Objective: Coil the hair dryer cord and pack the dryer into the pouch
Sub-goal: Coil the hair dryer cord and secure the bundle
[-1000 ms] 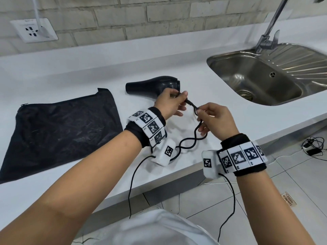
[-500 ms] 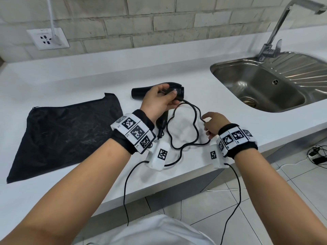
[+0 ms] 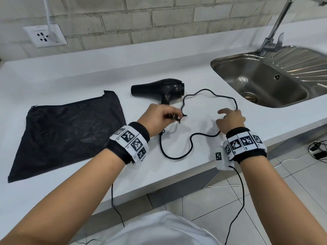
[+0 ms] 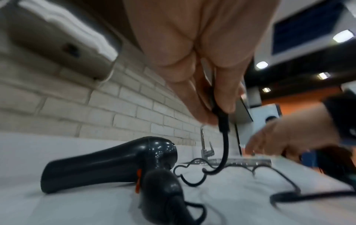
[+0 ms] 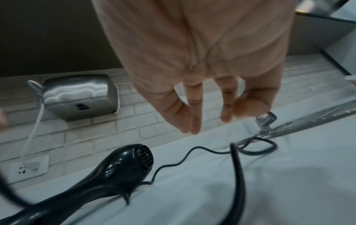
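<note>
A black hair dryer (image 3: 159, 89) lies on its side on the white counter (image 3: 74, 76), nozzle to the left. Its black cord (image 3: 206, 89) runs in a loose loop to the dryer's right. My left hand (image 3: 175, 116) pinches a thick end piece of the cord (image 4: 221, 120) just in front of the dryer's handle (image 4: 163, 187). My right hand (image 3: 228, 114) hovers over the loop's right side with straight fingers (image 5: 194, 121) and holds nothing. The black pouch (image 3: 67, 131) lies flat at the left, apart from both hands.
A steel sink (image 3: 215, 67) with a tap (image 3: 276, 27) fills the right. A wall socket (image 3: 45, 35) with a white plug is at the back left, and a hand dryer unit (image 5: 80, 97) hangs on the brick wall. The counter's front edge (image 3: 177, 181) is near my wrists.
My left hand left the dryer body and drew back with the cord's end piece. My right hand let go of the cord and opened above it. The loop now lies spread on the counter.
</note>
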Tool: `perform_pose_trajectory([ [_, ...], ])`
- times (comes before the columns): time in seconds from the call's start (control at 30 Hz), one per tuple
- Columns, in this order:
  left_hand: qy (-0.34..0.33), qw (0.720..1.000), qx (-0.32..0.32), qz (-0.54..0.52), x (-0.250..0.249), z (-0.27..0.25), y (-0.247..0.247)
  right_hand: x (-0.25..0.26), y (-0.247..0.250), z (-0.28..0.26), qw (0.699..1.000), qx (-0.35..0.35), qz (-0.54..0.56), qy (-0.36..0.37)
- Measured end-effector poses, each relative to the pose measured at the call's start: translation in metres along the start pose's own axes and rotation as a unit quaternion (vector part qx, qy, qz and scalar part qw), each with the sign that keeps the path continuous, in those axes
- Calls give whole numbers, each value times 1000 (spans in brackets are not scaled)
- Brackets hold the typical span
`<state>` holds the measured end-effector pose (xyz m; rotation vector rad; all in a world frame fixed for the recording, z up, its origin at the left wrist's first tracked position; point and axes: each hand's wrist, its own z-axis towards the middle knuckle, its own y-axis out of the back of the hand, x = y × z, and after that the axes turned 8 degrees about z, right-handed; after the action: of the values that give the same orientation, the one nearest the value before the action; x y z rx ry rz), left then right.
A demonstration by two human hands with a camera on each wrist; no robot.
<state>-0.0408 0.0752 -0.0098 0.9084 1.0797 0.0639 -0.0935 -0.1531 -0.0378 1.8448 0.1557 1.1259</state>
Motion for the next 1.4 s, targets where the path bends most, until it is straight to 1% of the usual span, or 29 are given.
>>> perform_pose_trajectory([
  [0.03,3,997,48,66,4,-2,-2,2,0,-2,999,3,4,38],
  [0.07,12,989,93,113,6,-3,-3,4,0,-5,996,32,19,79],
  [0.1,23,981,129,143,8,-4,-5,7,1,-9,990,84,34,111],
  [0.13,32,975,151,160,8,-5,-6,10,2,-14,979,147,45,133],
  [0.2,41,965,180,185,8,-4,-9,18,3,-25,953,255,32,161],
  [0.23,40,961,190,199,7,-3,-11,21,1,-29,942,291,17,168],
  [0.33,41,953,207,218,6,1,-16,24,-11,-37,910,368,-51,185],
  [0.4,38,947,226,227,7,4,-20,22,-22,-39,895,394,-82,193],
  [0.5,31,918,285,276,9,8,-24,22,-28,-41,896,393,-75,193],
  [0.53,32,910,294,290,9,7,-24,22,-28,-41,898,388,-72,193],
  [0.57,35,912,289,289,9,6,-23,23,-28,-40,903,378,-67,193],
  [0.6,38,924,271,269,7,5,-22,24,-26,-39,911,361,-56,190],
  [0.67,35,956,217,193,2,1,-17,26,-23,-38,932,311,-10,185],
  [0.7,36,966,203,157,-2,-1,-14,28,-21,-36,940,286,17,184],
  [0.73,37,968,211,130,-5,-3,-11,30,-20,-35,946,264,40,182],
  [0.8,41,955,271,108,-7,-7,-7,35,-18,-33,956,222,87,172],
  [0.83,40,946,302,116,-8,-10,-5,37,-17,-31,959,199,114,168],
  [0.87,35,938,318,132,-8,-12,-4,40,-15,-30,960,177,142,165],
  [0.9,29,937,315,147,-6,-13,-3,42,-14,-29,959,161,165,162],
  [0.97,13,947,286,146,-3,-13,1,47,-13,-28,955,132,205,166],
  [1.03,13,963,244,110,-5,-11,4,51,-17,-30,942,81,270,183],
  [1.13,34,991,130,-10,-8,-7,9,56,-22,-35,904,-20,364,223],
  [1.2,43,994,63,-79,-13,-4,13,58,-26,-36,888,-54,381,253],
  [1.23,45,993,42,-105,-18,-3,16,59,-28,-35,888,-48,372,267],
  [1.27,45,990,26,-127,-24,-2,20,61,-29,-35,891,-22,356,281],
  [1.33,47,984,3,-173,-37,0,29,67,-34,-39,903,68,291,309],
  [1.4,47,976,-14,-214,-49,0,37,75,-41,-43,902,119,220,352],
])
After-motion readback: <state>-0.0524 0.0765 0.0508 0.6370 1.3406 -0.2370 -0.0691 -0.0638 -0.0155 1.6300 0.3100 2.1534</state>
